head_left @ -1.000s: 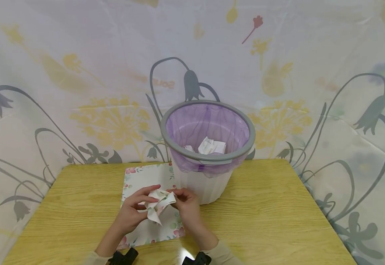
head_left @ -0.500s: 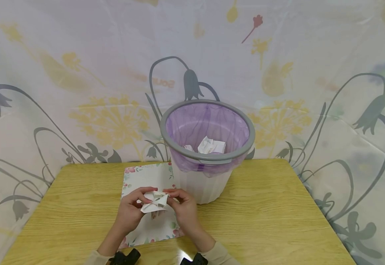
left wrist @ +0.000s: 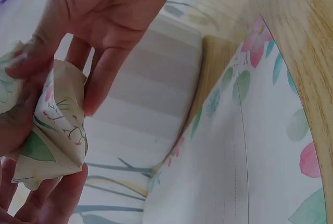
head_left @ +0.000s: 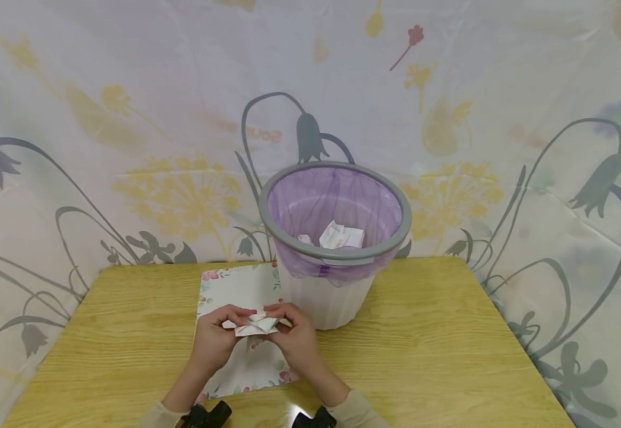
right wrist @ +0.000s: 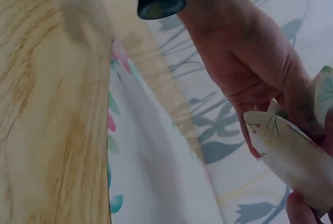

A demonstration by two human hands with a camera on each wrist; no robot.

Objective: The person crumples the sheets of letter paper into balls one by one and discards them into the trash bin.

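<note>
A folded piece of floral-printed paper is held between my two hands, above a flat sheet. My left hand pinches its left side with thumb and fingers, and my right hand pinches the right side. Up close in the left wrist view, the paper shows creased flaps with leaves and red berries. Part of the folded paper also appears in the right wrist view, with fingers around it. Under the hands lies a white sheet with a flower border.
A white bin with a grey rim and purple liner stands at the back, right of the hands, close against the sheet. Crumpled white papers lie inside it. A patterned cloth hangs behind the wooden table.
Both hands have shifted their grip on the folded paper. Its loose flaps hung down earlier; now it looks flatter and more compact. The bin and the sheet have stayed put.
</note>
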